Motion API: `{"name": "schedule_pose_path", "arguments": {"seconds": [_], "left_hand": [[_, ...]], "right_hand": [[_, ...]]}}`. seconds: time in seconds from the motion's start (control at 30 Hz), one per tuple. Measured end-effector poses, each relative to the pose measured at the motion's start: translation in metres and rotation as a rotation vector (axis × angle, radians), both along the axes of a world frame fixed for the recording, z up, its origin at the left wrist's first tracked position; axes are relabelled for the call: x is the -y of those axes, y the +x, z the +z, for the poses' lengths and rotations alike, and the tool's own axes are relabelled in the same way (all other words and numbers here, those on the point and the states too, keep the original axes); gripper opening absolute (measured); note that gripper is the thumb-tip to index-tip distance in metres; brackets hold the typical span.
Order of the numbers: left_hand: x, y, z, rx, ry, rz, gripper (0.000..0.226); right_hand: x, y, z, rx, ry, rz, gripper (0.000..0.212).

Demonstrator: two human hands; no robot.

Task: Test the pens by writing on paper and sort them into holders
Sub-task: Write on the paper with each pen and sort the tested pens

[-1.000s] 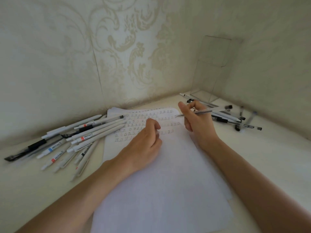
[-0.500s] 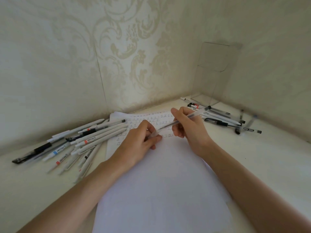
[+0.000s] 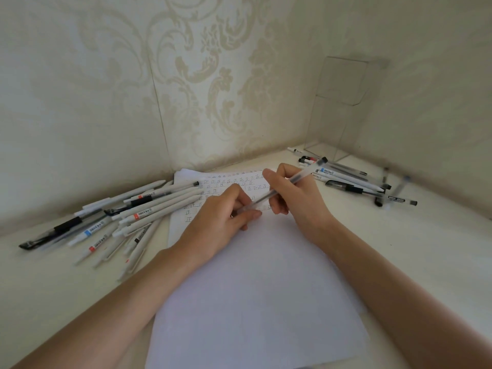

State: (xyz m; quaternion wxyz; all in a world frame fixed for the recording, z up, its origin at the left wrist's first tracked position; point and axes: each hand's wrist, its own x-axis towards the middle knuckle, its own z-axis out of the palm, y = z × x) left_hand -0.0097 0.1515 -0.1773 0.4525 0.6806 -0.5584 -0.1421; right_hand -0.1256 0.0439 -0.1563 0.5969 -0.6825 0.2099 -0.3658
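Clear pen held between both hands, tilted, dark end sticking out past right hand. Right-hand fingers curled round barrel. Left hand pinches pen's lower end between thumb and fingers. Directly under grip: paper, rows of test marks at far edge. Left of grip: pen pile on desk. Right of grip and beyond: second pen group, clear holder in corner.

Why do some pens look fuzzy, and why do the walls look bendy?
Head view: the wide-angle lens bends the walls near the edges; the left pens nearest the border and one far-right pen look smeared; the clear pen in the middle is sharper; the light is soft and the shadows are faint.
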Motion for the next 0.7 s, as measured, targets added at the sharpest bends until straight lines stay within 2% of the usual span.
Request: {"name": "schedule_pose_path", "arguments": {"seconds": [0.23, 0.4, 0.47, 0.53, 0.63, 0.7], "left_hand": [[-0.005, 0.002, 0.001, -0.143, -0.145, -0.052, 0.018], [-0.006, -0.001, 0.001, -0.091, -0.156, -0.032, 0.015], [-0.006, 0.003, 0.004, -0.003, -0.147, -0.011, 0.011], [-0.005, 0.014, 0.010, 0.087, -0.171, 0.079, 0.008], [-0.021, 0.046, 0.016, 0.205, -0.248, 0.372, 0.018], [-0.040, 0.065, 0.015, 0.306, -0.196, 0.529, 0.015]], "right_hand": [[-0.010, 0.010, 0.001, 0.090, 0.073, -0.040, 0.041], [-0.013, 0.010, 0.001, 0.082, 0.097, 0.010, 0.037], [-0.014, 0.011, 0.001, 0.028, 0.069, 0.072, 0.029], [-0.014, 0.009, 0.001, -0.019, 0.031, 0.084, 0.020], [-0.010, 0.006, 0.000, -0.060, -0.029, 0.004, 0.018], [-0.006, 0.007, -0.003, -0.084, -0.046, -0.041, 0.021]]}}
